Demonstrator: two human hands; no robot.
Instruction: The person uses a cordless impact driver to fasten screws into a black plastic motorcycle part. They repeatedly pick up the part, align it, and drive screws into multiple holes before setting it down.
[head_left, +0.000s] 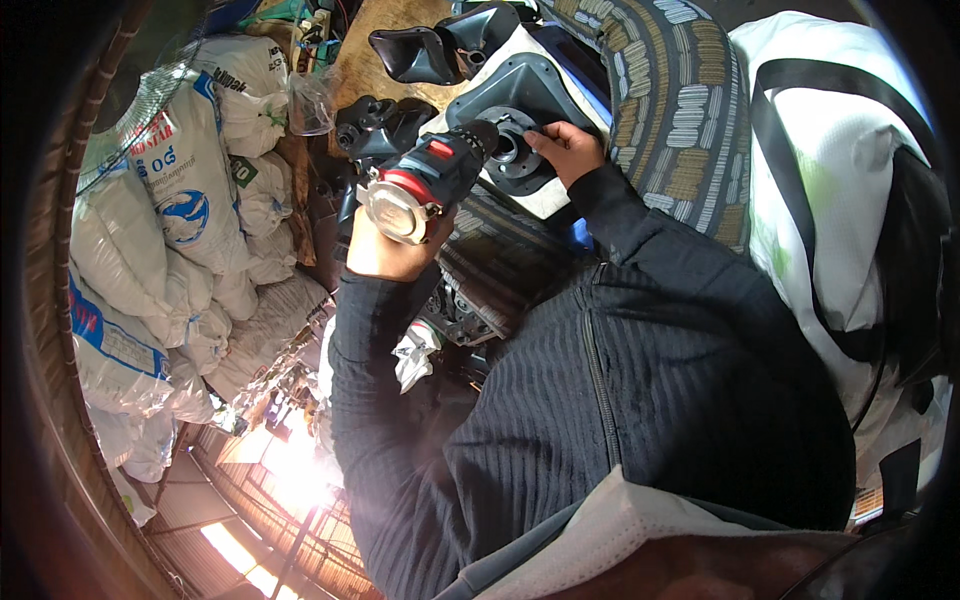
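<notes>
My left hand (385,250) is wrapped round a dark power drill (440,165) with a red switch and a pale, round rear end. Its chuck points at a round grey fitting (508,140) on a black plastic housing (530,90) with a wide, flared square flange. The drill's front partly covers the fitting; I cannot tell whether its tip touches. From the other side, my right hand (570,152) pinches at the fitting's edge, thumb and forefinger together. What lies between those fingertips is too small to make out. A white sheet (548,200) lies under the housing.
More black plastic housings (408,55) lie on the wooden surface (365,25) ahead, with smaller black parts (375,125) at its near left. A patterned padded seat (680,110) curves along the right. Stuffed white sacks (185,190) are piled left; a large white bag (840,180) stands far right.
</notes>
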